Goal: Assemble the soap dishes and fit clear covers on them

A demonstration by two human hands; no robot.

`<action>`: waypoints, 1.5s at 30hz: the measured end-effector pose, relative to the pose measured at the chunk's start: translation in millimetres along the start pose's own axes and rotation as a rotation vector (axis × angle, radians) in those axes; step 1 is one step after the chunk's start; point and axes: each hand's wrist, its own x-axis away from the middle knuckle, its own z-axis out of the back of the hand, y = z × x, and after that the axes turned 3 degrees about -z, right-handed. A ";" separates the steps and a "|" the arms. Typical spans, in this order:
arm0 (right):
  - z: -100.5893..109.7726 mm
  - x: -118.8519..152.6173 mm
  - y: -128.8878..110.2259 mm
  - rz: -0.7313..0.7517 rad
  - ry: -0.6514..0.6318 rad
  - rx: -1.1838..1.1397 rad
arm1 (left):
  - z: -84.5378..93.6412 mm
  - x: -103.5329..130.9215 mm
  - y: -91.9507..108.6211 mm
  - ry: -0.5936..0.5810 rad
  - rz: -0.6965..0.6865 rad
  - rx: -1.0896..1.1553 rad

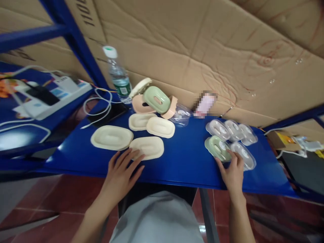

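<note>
My left hand [121,173] rests flat on the blue table [187,158], fingers spread, its fingertips touching the near edge of a cream oval tray [148,147]. Other cream trays [111,137] lie beside and behind it. My right hand [233,172] reaches to a green soap dish under a clear cover [217,146], with fingertips on its near edge and on the clear cover [244,154] next to it. Neither hand has lifted anything.
More clear covers [234,130] sit behind the green dish. A pile of green and peach soap dishes [155,100], a water bottle [118,77], a black phone with a white cable [108,114] and a power strip [54,92] lie at the back left. A cardboard wall stands behind.
</note>
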 end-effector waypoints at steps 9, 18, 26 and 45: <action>-17.6 4.0 -82.4 0.396 -0.169 -0.156 | 0.4 -5.2 43.1 -0.096 -0.058 0.136; -51.2 -72.8 -152.4 0.682 -0.367 -0.193 | -8.2 -12.3 46.5 -0.066 -0.037 0.203; -123.4 -180.9 -170.5 0.398 -0.282 -0.366 | -12.3 -11.3 48.9 0.013 -0.006 0.151; -130.2 -176.0 -257.3 0.152 -0.300 -0.474 | -14.5 -9.7 50.8 0.057 -0.011 0.158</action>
